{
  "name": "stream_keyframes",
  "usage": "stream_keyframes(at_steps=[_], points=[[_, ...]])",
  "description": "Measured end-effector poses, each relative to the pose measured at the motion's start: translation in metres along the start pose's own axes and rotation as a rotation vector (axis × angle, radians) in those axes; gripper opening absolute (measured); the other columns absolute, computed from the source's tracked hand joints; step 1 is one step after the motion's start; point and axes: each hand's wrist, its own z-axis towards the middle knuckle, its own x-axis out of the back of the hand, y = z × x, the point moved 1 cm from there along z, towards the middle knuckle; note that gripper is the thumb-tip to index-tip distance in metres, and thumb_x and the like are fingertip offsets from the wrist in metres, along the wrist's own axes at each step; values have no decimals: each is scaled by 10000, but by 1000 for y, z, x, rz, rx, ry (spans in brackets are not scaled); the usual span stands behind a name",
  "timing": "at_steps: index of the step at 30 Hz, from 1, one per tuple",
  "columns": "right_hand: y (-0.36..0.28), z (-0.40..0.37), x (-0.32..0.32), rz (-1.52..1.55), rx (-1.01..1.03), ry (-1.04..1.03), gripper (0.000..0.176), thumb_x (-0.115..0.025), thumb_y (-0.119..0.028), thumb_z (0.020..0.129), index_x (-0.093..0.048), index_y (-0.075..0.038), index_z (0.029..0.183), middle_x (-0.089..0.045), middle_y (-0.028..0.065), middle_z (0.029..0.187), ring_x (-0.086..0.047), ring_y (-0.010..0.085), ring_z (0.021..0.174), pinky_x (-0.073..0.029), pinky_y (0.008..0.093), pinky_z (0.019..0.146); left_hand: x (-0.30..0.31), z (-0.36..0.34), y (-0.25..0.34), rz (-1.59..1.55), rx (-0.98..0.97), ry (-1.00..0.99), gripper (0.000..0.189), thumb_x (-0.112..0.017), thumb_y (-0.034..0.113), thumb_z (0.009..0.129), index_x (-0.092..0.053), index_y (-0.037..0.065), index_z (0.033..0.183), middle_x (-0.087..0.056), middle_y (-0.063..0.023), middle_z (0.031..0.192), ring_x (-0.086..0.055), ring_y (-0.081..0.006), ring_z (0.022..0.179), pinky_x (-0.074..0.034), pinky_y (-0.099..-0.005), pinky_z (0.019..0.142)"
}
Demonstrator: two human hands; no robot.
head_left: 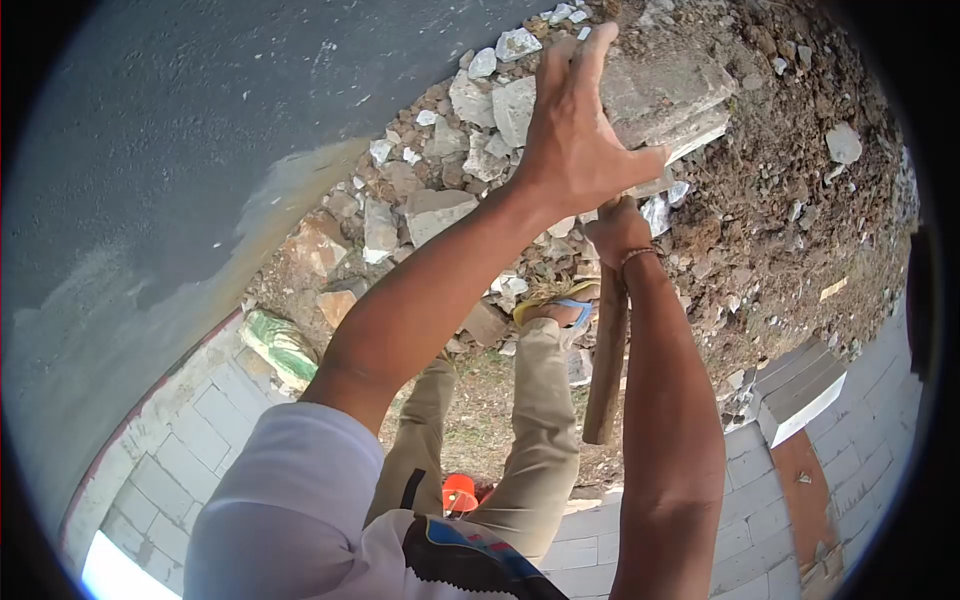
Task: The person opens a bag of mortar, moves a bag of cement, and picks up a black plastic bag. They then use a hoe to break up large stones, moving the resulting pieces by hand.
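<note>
My left hand (580, 140) reaches forward with its fingers spread, and nothing shows in its grasp. It overlaps the near left side of a large grey stone slab (670, 95). Just below it, my right hand (620, 238) is closed round a thick wooden handle (606, 370). The handle's lower end points back toward my body, and whatever is at its upper end is hidden behind my hands. Broken stones (440, 212) lie heaped to the left of both hands.
A dark grey wall (200, 130) rises along the left. Loose soil and rubble (770, 230) cover the right. My sandalled foot (575, 308) stands among the stones. A green and white sack (280, 347), an orange bucket (460, 492) and stacked grey blocks (795, 385) are nearby.
</note>
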Motion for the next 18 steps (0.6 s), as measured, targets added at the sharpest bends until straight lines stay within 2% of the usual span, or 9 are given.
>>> stream_keyframes(at_steps=[3, 5, 6, 7, 9, 13, 15, 16, 18], points=[[9, 19, -6, 24, 21, -21, 549, -714, -251, 685, -584, 62, 1116, -678, 280, 1045, -674, 389, 1001, -536, 411, 859, 106, -95, -30, 93, 360, 126, 1043, -864, 228, 654, -276, 38, 1494, -383, -203, 1357, -399, -332, 1299, -349, -453, 1101], [17, 29, -6, 56, 69, -39, 493, -711, -223, 692, -589, 72, 1067, -687, 199, 923, -675, 303, 815, -538, 389, 742, 164, -169, -54, 109, 636, 203, 1029, -856, 201, 676, -263, 27, 1500, -372, -196, 1361, -417, -319, 1294, -379, -450, 1090], [12, 25, -3, 75, 54, -44, 426, -709, -200, 702, -592, 56, 1022, -668, 155, 823, -655, 261, 696, -536, 386, 629, 186, -215, -77, -71, 753, 289, 1008, -847, 174, 699, -258, 19, 1503, -368, -202, 1356, -453, -328, 1276, -426, -439, 1066], [9, 20, -1, 108, 88, -34, 338, -703, -175, 712, -589, 22, 961, -627, 105, 719, -607, 208, 572, -519, 375, 525, 207, -264, -100, -17, 793, 352, 1025, -851, 203, 680, -262, 55, 1505, -366, -224, 1346, -443, -360, 1267, -428, -453, 1053], [16, 33, 3, 55, 90, -97, 282, -699, -158, 719, -581, -2, 922, -594, 81, 662, -575, 194, 510, -514, 366, 483, 254, -343, -123, 41, 847, 443, 1042, -856, 232, 660, -266, 91, 1508, -365, -247, 1336, -433, -393, 1259, -430, -467, 1041], [45, 66, 8, 21, 31, -172, 293, -677, -188, 759, -583, -8, 971, -606, 110, 691, -618, 251, 566, -531, 401, 520, 338, -452, -131, 306, 1121, 433, 1046, -864, 249, 633, -300, 93, 1500, -408, -256, 1299, -454, -414, 1229, -443, -488, 1018], [89, 94, -2, -228, 226, 154, 200, -643, -182, 811, -593, -26, 926, -611, 121, 741, -640, 268, 585, -532, 435, 472, 375, -498, -137, 369, 1209, 425, 1053, -867, 258, 625, -305, 95, 1500, -422, -258, 1284, -459, -419, 1221, -446, -495, 1013], [121, 107, -2, -240, 239, 149, 200, -643, -182, 811, -593, -26, 926, -611, 121, 741, -640, 268, 585, -532, 435, 472, 391, -520, -145, 418, 1233, 445, 1052, -871, 270, 621, -316, 94, 1497, -433, -261, 1277, -468, -420, 1210, -451, -495, 1006], [165, 113, 12, -736, 576, 131, 380, -685, -216, 822, -552, -53, 1139, -642, 134, 892, -667, 295, 831, -565, 442, 664, 423, -543, -157, 449, 1261, 508, 1050, -878, 290, 614, -335, 82, 1489, -447, -266, 1271, -491, -430, 1180, -458, -490, 997]])
